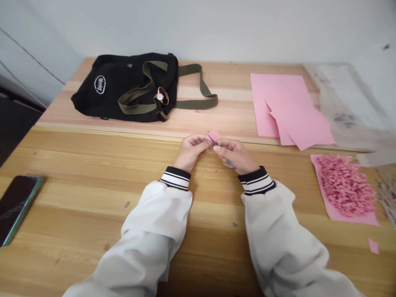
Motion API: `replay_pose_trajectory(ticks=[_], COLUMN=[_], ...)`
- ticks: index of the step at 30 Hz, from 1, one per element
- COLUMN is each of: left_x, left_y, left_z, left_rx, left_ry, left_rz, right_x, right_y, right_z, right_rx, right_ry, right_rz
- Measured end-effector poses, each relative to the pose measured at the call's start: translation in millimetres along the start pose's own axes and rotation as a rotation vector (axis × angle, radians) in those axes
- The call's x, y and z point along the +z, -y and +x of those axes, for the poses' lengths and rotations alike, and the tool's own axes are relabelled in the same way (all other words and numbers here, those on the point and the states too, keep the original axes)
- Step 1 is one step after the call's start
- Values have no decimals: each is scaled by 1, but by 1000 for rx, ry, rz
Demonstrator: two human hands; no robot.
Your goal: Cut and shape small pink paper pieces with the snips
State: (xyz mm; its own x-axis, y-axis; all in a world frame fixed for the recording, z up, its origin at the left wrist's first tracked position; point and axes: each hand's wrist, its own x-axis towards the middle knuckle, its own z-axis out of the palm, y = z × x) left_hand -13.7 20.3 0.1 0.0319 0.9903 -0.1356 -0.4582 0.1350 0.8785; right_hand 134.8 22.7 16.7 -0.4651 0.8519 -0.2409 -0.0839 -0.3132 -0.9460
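Observation:
Between the fingers of my left hand (193, 149) is a small piece of pink paper (214, 135), pinched at its edge. My right hand (235, 156) is closed around a pair of small scissors (230, 163) with a blue handle. Their thin blades lie across the pink paper, close to my left fingertips; whether they are cutting into it I cannot tell. Both hands are just above the wooden table (148, 165), near the seam between its two boards. Part of the scissors' handle is hidden by my right fingers.
A black bag (123, 88) with green straps lies at the back left, a watch (160, 97) on it. Pink sheets (280, 93) lie back right, beside clear plastic (346, 111). Pink paper bits (346, 185) are heaped at right, near a loose scrap (373, 246). A phone (18, 206) lies left.

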Motion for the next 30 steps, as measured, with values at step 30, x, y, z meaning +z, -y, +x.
replay_pose_trajectory(ticks=[30], left_x=[-1], left_y=[0], left_z=[0], left_rx=[3], left_ry=[13], left_rz=[17], right_x=[-1], right_y=[0], right_z=[0], right_rx=[-16], right_ry=[9], right_rz=[-17])
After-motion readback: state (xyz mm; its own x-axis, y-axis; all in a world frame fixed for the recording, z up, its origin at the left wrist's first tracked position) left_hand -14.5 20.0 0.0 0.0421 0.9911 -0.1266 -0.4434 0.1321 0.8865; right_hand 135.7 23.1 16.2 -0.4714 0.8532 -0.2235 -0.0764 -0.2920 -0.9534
